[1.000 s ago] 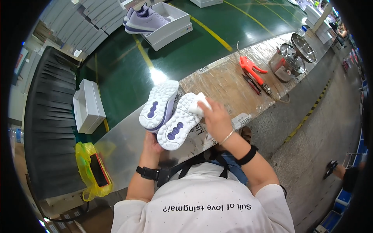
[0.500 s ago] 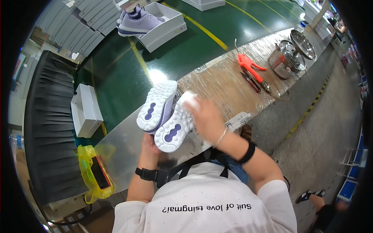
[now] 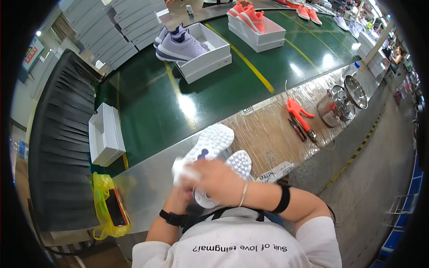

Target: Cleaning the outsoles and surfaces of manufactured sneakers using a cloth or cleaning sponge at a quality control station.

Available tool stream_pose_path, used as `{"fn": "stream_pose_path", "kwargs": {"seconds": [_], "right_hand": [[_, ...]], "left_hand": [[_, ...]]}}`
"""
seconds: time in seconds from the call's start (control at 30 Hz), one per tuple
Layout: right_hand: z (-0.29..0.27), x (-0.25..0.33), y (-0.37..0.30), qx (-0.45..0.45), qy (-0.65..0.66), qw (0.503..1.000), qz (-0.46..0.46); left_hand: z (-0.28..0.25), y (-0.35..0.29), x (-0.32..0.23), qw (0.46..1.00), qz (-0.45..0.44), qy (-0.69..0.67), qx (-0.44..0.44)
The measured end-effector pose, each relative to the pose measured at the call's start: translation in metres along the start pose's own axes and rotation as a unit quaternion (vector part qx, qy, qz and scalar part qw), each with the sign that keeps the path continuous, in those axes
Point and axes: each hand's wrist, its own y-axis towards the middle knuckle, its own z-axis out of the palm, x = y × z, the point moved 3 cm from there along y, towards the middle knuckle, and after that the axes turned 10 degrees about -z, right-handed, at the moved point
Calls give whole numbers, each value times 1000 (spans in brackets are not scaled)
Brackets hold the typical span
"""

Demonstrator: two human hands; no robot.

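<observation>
A pair of white-and-lavender sneakers is held soles up in front of me, over the bench edge. The left sneaker (image 3: 216, 137) shows a knobbed white sole with a purple inset; the right sneaker (image 3: 240, 163) lies beside it, partly covered by my arm. My left hand (image 3: 182, 194) grips the pair from below at the heel end, most of its fingers hidden. Across the left sole, my right hand (image 3: 216, 178) presses a white cloth (image 3: 182, 171), closed around it and smeared by motion.
On the wrapped bench (image 3: 263, 136) lie an orange air gun (image 3: 297, 108), pliers (image 3: 298, 129) and a metal pot (image 3: 333, 109). The green conveyor (image 3: 143, 98) carries a box with lavender sneakers (image 3: 183, 47), orange sneakers (image 3: 251, 18) and a white box (image 3: 106, 136). A yellow bag (image 3: 105, 205) sits left.
My right hand has wiped across from the right sole to the heel of the left one. The sneakers have shifted right and nearer; the view has tilted up, showing more conveyor.
</observation>
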Motion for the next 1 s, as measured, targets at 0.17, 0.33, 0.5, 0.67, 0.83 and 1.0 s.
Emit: {"fn": "stream_pose_path", "kwargs": {"seconds": [0.17, 0.33, 0.5, 0.67, 0.83, 1.0], "right_hand": [[-29, -122, -17, 3, -154, 976, 155], [-24, -130, 5, -2, -127, 976, 175], [-41, -13, 28, -18, 139, 990, 20], [-51, -37, -7, -136, 204, 961, 131], [-36, -51, -55, -203, 219, 918, 261], [-18, -47, -67, -212, 176, 915, 295]], "left_hand": [[11, 10, 3, 941, -236, -242, 7], [-2, 5, -11, 962, -210, -172, -11], [13, 9, -48, 981, -109, -121, -105], [-59, -38, -205, 934, 13, 266, -237], [-61, -95, -349, 349, 77, 807, -470], [-145, -97, -392, 81, -115, 895, -422]]}}
